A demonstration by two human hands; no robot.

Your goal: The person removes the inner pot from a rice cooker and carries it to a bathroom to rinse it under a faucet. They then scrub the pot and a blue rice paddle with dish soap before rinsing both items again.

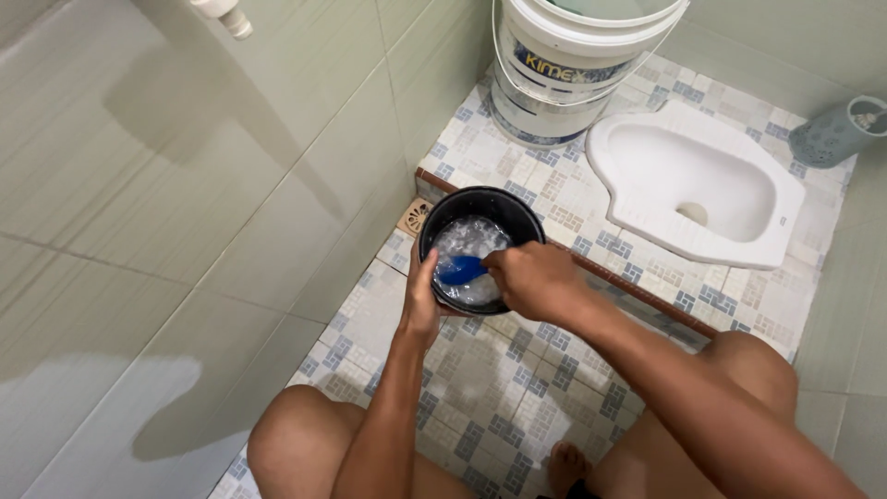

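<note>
A small tiled washroom seen from above: pale green glazed wall tiles (185, 185) on the left, a patterned blue-and-beige mosaic floor (480, 379), and a raised step holding a white ceramic squat toilet pan (698, 185). Behind it stands a large white plastic bucket with a wire handle (573, 65), close enough to be within reach of someone crouching. A grey-green patterned cylinder (836, 129) lies at the far right edge, and a small brass floor drain (416, 217) sits just beside the step.

The person squats with knees spread, so both arms meet low over a round black pot (480, 245) standing on the lower floor right next to the drain. The pot holds foamy, soapy water. The left hand (423, 296) curls around the pot's near-left rim, gripping it, apparently to brace it. The right hand (536, 277) is closed around a blue object (459, 270), seemingly a scrubber or sponge, pressed against the inside of the pot; the fingers hide most of it, so its exact kind is unclear.
</note>
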